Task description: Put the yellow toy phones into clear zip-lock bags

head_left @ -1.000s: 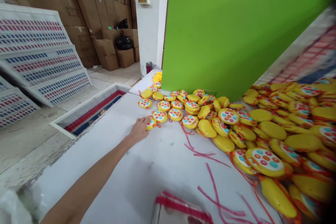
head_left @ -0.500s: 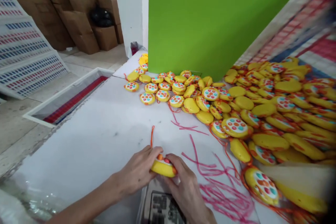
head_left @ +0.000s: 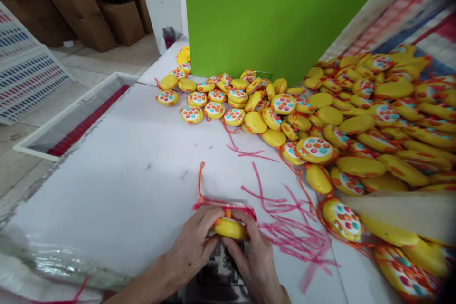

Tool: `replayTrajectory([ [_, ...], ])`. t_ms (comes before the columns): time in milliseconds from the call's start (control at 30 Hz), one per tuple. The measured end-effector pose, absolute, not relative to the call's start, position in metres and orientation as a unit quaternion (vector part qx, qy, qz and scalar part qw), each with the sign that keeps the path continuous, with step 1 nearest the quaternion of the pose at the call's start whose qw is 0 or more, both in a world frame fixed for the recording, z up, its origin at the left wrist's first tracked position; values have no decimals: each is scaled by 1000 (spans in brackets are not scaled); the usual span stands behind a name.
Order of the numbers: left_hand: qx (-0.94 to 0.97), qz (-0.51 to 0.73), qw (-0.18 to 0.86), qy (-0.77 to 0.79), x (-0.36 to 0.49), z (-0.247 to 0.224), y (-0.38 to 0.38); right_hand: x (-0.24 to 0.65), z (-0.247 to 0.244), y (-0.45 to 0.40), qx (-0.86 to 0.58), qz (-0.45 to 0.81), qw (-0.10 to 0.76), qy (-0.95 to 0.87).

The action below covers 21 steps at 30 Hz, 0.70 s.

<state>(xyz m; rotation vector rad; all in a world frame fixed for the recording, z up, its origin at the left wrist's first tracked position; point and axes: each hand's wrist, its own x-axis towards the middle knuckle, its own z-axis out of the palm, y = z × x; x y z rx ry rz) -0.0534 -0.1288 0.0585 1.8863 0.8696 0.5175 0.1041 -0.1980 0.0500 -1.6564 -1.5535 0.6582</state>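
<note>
Both hands grip a small yellow oval toy [head_left: 230, 229] with orange bumps, low in the middle of the head view. The fingers of my left hand [head_left: 195, 235] close round its left end. At the other end, my right hand [head_left: 251, 247] has thumb and fingers pressed on it. An orange cord loop [head_left: 201, 180] lies on the white table [head_left: 117, 152] just beyond the toy. Behind and beside the fingers shows a pink-red strip [head_left: 245, 209], partly covered. Under the hands is a dark printed panel [head_left: 219, 268], mostly hidden.
A large heap of similar yellow toys [head_left: 331, 142] with dotted white faces spreads across the back and right. Pink plastic strips [head_left: 292, 237] lie right of my hands. A green board [head_left: 270, 19] stands behind. White crates [head_left: 32, 71] are on the left, clear plastic [head_left: 53, 261] at lower left.
The view has tilted down, so the heap and board sit higher. My hands still hold the toy, now slightly further right. The pink-red strip has come into sight behind it.
</note>
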Motion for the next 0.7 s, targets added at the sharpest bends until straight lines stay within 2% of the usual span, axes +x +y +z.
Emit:
replayTrajectory([
  [433, 774, 201, 464, 381, -37, 63, -136, 103, 43, -199, -630, 251, 455, -577],
  [567, 690, 200, 530, 450, -31, 62, -134, 103, 40, -200, -653, 357, 484, -460],
  [700, 597, 221, 631, 443, -33, 58, -134, 109, 43, -206, -651, 466, 468, -375],
])
